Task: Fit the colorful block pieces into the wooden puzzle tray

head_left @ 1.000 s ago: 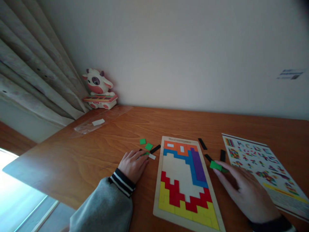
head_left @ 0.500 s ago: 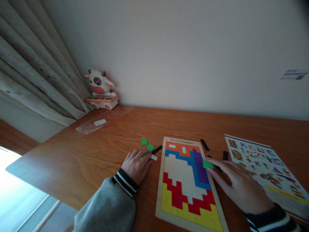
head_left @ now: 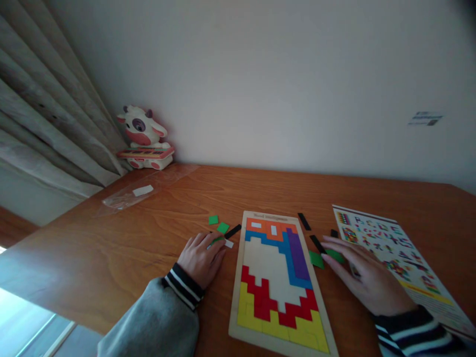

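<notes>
A wooden puzzle board (head_left: pixel 268 216) lies on the table between my hands, partly filled with orange, blue, purple, red and yellow pieces around a bare middle. My right hand (head_left: pixel 366 280) lies right of the board, fingers stretched out, the fingertips resting on a green piece (head_left: pixel 336 255). Another green piece (head_left: pixel 316 259) lies free against the board's right edge. My left hand (head_left: pixel 201 258) rests flat left of the board, its fingertips partly covering a green piece (head_left: pixel 215 240) next to a small white piece (head_left: pixel 229 244).
Two green squares (head_left: pixel 213 219) and a black bar (head_left: pixel 233 231) lie beyond my left hand. More black bars (head_left: pixel 304 221) lie right of the board. A printed pattern sheet (head_left: pixel 390 248) lies at right. A cow toy (head_left: pixel 143 139), a plastic bag (head_left: pixel 126 196) and curtains are at back left.
My right hand carried a green piece over the board's right side, then drew back to the right; that piece now lies beside the board's edge. My left hand stayed put.
</notes>
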Tool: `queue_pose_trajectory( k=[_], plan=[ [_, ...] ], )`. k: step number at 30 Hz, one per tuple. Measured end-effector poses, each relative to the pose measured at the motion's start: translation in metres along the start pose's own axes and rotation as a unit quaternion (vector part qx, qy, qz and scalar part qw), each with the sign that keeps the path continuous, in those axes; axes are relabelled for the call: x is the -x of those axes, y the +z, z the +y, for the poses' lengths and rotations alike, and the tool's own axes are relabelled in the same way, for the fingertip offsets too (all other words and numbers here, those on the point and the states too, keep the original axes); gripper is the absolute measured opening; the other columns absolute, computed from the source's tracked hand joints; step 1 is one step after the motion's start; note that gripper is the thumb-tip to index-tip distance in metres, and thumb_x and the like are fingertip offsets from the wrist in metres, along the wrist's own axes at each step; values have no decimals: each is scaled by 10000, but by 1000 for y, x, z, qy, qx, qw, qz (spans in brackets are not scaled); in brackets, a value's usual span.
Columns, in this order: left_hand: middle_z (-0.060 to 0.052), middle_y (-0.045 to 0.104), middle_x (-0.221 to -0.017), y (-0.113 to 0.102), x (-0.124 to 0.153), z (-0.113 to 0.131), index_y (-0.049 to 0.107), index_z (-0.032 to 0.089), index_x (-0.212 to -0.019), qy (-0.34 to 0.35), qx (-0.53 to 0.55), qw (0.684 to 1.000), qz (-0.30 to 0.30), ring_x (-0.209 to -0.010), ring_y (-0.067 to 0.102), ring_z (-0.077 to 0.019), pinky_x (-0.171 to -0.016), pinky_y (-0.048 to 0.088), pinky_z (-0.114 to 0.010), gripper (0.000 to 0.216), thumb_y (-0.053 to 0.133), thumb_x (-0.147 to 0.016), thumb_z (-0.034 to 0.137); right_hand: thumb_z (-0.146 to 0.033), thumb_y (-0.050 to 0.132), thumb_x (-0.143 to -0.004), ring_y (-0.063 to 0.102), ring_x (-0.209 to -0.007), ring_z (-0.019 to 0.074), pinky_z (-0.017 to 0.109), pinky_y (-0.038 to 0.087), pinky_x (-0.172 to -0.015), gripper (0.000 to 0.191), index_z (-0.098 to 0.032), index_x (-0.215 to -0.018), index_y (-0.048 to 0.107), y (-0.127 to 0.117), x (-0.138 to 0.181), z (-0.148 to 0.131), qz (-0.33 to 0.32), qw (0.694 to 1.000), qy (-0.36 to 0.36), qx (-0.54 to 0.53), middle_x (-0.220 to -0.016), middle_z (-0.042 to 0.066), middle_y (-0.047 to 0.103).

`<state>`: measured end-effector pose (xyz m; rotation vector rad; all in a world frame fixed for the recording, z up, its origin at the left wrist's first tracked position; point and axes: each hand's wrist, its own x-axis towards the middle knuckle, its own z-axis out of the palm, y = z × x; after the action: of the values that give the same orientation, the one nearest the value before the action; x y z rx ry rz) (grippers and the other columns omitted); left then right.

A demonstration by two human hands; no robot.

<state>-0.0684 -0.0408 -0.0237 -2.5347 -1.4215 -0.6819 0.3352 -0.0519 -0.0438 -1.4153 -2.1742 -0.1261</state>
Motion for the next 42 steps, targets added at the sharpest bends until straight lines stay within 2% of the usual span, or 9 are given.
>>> queue_pose_trajectory(
  k=[4, 10, 16, 20, 25, 28, 31, 39, 42],
  plan=[
    [-64, 668, -1203, 7, -4, -1, 654, 231, -1127, 30, 10, 999, -11, -1052, 602, -242, -855, 522, -413, 286, 414, -976, 273, -471, 469, -936, 629, -1108, 271, 496, 503, -967, 399, -217, -1221, 586, 5, -1, 3, 0, 1000, 25, 8, -1216, 102, 669],
    [-54, 615, -1305, 12, -26, -1, 618, 242, -1209, 40, 33, 997, -50, -1135, 555, -250, -933, 487, -456, 341, 431, -930, 186, -313, 386, -965, 583, -1196, 248, 491, 488, -982, 384, -273, -1321, 525, 9, 1, 3, -48, 998, -44, 15, -1348, 59, 598],
    [-45, 660, -1238, 12, -43, -7, 646, 229, -1177, 34, 34, 995, -85, -1098, 572, -249, -948, 473, -458, 321, 430, -939, 205, -291, 354, -954, 633, -1115, 275, 523, 493, -946, 409, -230, -1302, 560, 13, 7, 7, -35, 996, -41, 64, -1285, 92, 642],
    [-84, 656, -1209, 17, -40, -7, 630, 201, -1217, -18, -1, 998, -64, -1057, 564, -254, -928, 488, -452, 338, 420, -955, 237, -347, 386, -951, 633, -1104, 284, 491, 509, -936, 406, -179, -1244, 612, 15, 6, 7, -29, 997, -30, 72, -1306, 122, 620],
    [-131, 597, -1259, 18, -37, -5, 606, 127, -1230, -58, -10, 997, -43, -1118, 512, -281, -965, 472, -485, 365, 427, -922, 208, -360, 388, -945, 592, -1171, 301, 542, 469, -991, 416, -203, -1263, 604, 12, 2, 6, -57, 997, -8, 55, -1345, 87, 599],
    [-112, 553, -1349, 20, -36, -8, 588, 142, -1251, -52, 17, 998, -24, -1170, 491, -276, -997, 453, -492, 411, 429, -872, 124, -350, 376, -942, 569, -1208, 300, 540, 461, -1011, 444, -215, -1322, 562, 11, 0, 9, -76, 996, 8, 41, -1377, 76, 572],
    [-78, 578, -1343, 25, -34, -13, 617, 166, -1207, -43, 41, 997, -40, -1192, 495, -268, -1019, 440, -495, 411, 438, -844, 92, -356, 377, -943, 549, -1240, 290, 527, 457, -1029, 452, -226, -1342, 548, 10, -3, 14, -99, 995, 14, 12, -1400, 74, 551],
    [-117, 597, -1292, 29, -32, -13, 623, 145, -1210, -32, 29, 998, -41, -1161, 502, -294, -984, 447, -523, 384, 452, -866, 136, -524, 469, -904, 586, -1197, 305, 497, 490, -1003, 457, -229, -1180, 681, 11, -12, 25, -91, 995, 42, -23, -1335, 100, 605],
    [-126, 582, -1286, 27, -32, -12, 623, 156, -1206, -27, 25, 999, -24, -1162, 492, -294, -981, 434, -528, 380, 456, -866, 137, -609, 472, -878, 675, -1031, 296, 492, 549, -913, 514, -235, -1152, 692, 10, -14, 23, -82, 994, 55, -47, -1265, 105, 653]
  ],
)
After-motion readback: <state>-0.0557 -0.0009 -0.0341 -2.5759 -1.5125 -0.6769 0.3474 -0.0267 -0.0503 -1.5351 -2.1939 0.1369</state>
